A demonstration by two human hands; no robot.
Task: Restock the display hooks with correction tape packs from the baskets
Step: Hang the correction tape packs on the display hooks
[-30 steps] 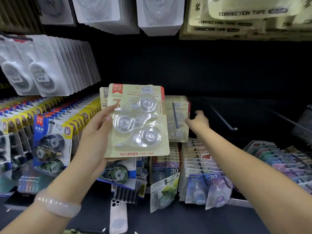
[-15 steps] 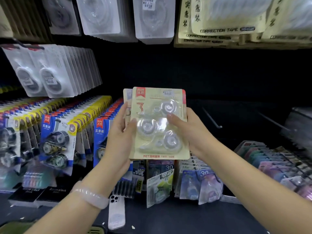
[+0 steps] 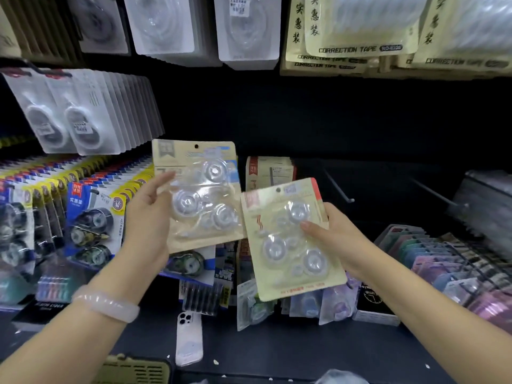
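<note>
My left hand (image 3: 148,217) grips a cream correction tape pack (image 3: 202,195) with three clear tape rolls, held upright by its left edge. My right hand (image 3: 335,239) pinches a second, matching pack (image 3: 288,245) by its right edge, thumb on the front, tilted a little and lower than the first. Behind the two packs, several like packs hang on a display hook (image 3: 273,173). To the right, two bare hooks (image 3: 336,187) stick out from the dark back panel. A green basket (image 3: 135,370) shows at the bottom edge.
Rows of blue and yellow tape packs (image 3: 91,217) hang at the left, white packs (image 3: 83,117) above them, cream correction tape bags (image 3: 360,48) at the top right. Pastel packs (image 3: 443,261) fill the right. A white phone (image 3: 189,336) lies on the dark shelf.
A second ago my right hand reached to the hook while the left held the packs. Then both hands held them together; now my right hand has drawn one pack off to the right and lower.
</note>
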